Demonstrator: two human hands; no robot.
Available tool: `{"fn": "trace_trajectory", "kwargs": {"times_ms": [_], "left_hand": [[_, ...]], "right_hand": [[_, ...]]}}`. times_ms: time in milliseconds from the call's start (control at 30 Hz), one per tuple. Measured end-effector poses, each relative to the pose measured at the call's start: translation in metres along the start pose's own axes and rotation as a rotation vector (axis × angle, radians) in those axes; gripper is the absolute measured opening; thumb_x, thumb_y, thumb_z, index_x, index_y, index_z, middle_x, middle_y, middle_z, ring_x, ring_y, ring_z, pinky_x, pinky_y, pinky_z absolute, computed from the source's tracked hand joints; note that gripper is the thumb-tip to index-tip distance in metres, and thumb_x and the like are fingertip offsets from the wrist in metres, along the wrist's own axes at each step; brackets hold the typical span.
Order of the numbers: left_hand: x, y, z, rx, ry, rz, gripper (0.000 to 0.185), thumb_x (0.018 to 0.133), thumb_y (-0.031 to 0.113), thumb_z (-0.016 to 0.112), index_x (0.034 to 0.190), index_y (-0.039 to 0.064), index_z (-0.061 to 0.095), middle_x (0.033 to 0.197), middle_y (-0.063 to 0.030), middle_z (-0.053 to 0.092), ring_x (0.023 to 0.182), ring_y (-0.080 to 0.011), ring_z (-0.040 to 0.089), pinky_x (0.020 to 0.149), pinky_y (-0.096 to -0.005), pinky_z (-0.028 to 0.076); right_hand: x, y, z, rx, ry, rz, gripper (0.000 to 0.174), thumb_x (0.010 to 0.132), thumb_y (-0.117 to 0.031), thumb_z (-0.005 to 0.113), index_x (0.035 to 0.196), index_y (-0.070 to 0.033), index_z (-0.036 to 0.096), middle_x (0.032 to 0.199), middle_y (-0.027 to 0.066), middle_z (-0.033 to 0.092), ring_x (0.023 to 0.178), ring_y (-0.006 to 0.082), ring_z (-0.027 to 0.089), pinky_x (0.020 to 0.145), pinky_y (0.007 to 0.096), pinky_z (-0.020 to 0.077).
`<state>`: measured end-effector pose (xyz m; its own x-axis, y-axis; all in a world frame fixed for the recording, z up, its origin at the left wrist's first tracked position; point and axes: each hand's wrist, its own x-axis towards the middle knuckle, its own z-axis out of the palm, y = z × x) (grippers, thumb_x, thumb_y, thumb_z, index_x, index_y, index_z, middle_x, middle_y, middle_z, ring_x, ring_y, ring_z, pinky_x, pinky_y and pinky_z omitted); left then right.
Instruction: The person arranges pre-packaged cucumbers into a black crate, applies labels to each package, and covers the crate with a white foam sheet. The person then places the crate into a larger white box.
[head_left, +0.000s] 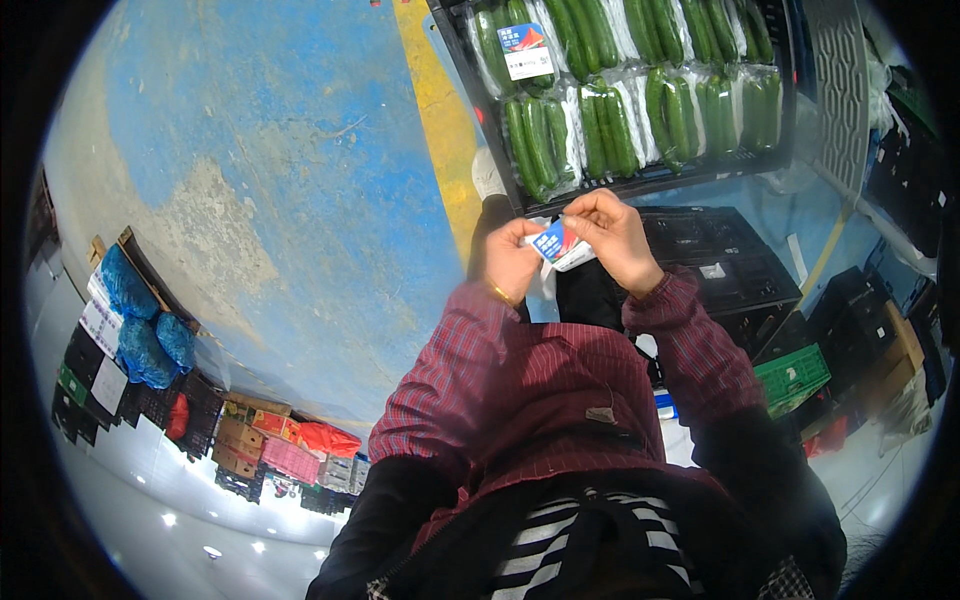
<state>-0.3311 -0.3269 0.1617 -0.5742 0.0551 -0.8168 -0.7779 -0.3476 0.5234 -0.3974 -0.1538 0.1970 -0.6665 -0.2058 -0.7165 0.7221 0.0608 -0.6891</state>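
Between my hands, just below the near edge of a black plastic crate, is a stack of printed labels in blue, red and white. My left hand grips the stack at its left side. The fingers of my right hand pinch its upper right edge. Two rows of cucumbers in clear plastic packs lie in the crate. One pack at the upper left bears a similar label; no label shows on the other packs in view.
Stacked black crates stand right of my hands, with a green crate further down. A grey patterned panel stands beyond the cucumber crate. Blue bags and cardboard boxes are far left, past a yellow floor stripe.
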Motion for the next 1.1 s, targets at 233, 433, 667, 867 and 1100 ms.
{"fn": "trace_trajectory", "kwargs": {"times_ms": [233,433,667,867,1100], "left_hand": [[-0.034,-0.053,-0.051,0.330,0.126,-0.188,0.012,0.081,-0.001,0.076,0.077,0.002,0.065,0.075,-0.0017,0.067,0.069,-0.0073,0.061,0.064,-0.0252,0.052],[-0.022,-0.018,-0.034,0.106,0.117,0.052,0.016,0.085,0.008,0.078,0.084,0.002,0.063,0.076,-0.0042,0.068,0.066,-0.0090,0.061,0.057,-0.0262,0.049],[-0.005,0.006,-0.012,0.010,0.060,0.007,0.015,0.086,0.005,0.078,0.084,0.003,0.063,0.081,-0.0029,0.067,0.074,-0.0083,0.062,0.063,-0.0254,0.051],[0.000,-0.003,-0.009,0.025,0.110,0.149,0.014,0.081,-0.001,0.078,0.085,0.004,0.066,0.081,0.0004,0.068,0.075,-0.0063,0.060,0.069,-0.0233,0.051],[-0.005,-0.031,-0.021,0.230,0.042,-0.164,0.011,0.085,0.006,0.078,0.089,0.003,0.069,0.083,-0.0017,0.070,0.071,-0.0063,0.060,0.063,-0.0254,0.051]], "right_hand": [[0.053,0.015,-0.013,0.067,-0.004,0.124,0.028,0.097,-0.019,0.068,0.116,0.000,0.062,0.097,0.0023,0.065,0.086,0.0088,0.059,0.077,0.0246,0.0494],[0.038,0.011,-0.007,0.075,-0.504,0.238,0.039,0.090,-0.012,0.074,0.123,0.005,0.060,0.104,0.0067,0.066,0.097,0.0111,0.063,0.087,0.0257,0.0510],[0.020,0.005,-0.005,0.223,-0.349,0.108,0.030,0.090,-0.004,0.072,0.117,0.006,0.063,0.096,0.0067,0.067,0.088,0.0094,0.064,0.079,0.0240,0.0523],[0.022,0.010,-0.004,0.261,-0.362,0.210,0.027,0.091,-0.004,0.071,0.115,0.008,0.063,0.095,0.0086,0.069,0.092,0.0122,0.067,0.080,0.0250,0.0533],[0.029,0.025,-0.006,0.042,-0.095,-0.006,0.015,0.095,-0.006,0.067,0.106,0.004,0.066,0.093,0.0065,0.070,0.087,0.0111,0.067,0.076,0.0248,0.0530]]}}
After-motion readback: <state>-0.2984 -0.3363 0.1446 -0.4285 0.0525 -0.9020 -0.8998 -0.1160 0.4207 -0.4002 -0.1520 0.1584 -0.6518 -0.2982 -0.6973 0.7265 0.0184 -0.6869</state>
